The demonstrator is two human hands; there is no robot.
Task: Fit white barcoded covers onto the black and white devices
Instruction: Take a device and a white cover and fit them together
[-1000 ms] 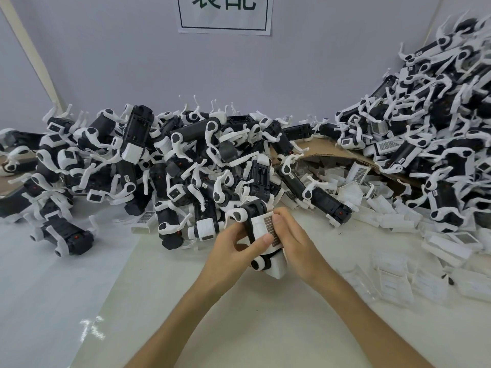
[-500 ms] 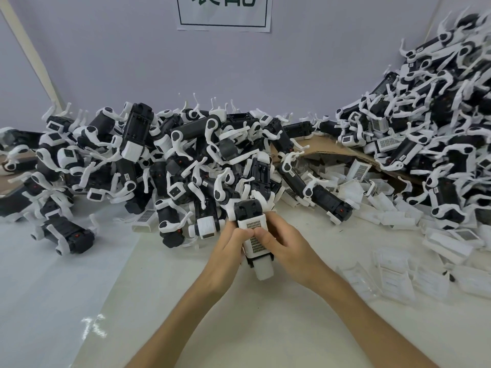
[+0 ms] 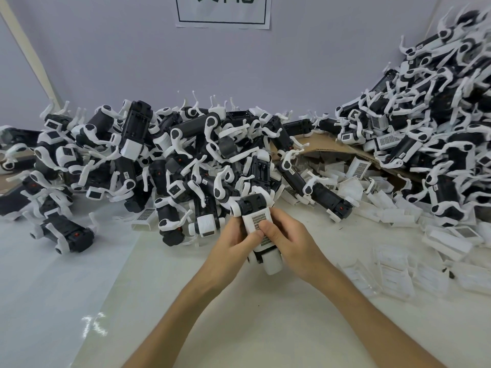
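Both hands hold one black and white device [image 3: 253, 205] upright just above the table's middle. A white barcoded cover [image 3: 257, 222] lies on its near face. My left hand [image 3: 232, 243] grips the device from the left, thumb pressing on the cover. My right hand [image 3: 291, 241] grips it from the right, thumb also on the cover. The device's white lower end [image 3: 272, 262] sticks out below the hands.
A big heap of black and white devices [image 3: 170, 160] fills the back of the table, and a taller heap [image 3: 430, 123] rises at the right. Loose white covers [image 3: 356, 187] lie around a cardboard sheet [image 3: 326, 146]. Clear plastic bags [image 3: 393, 272] lie at the right.
The device has turned from tilted to upright between the hands, and the cover now faces me squarely with both thumbs pressing on it.
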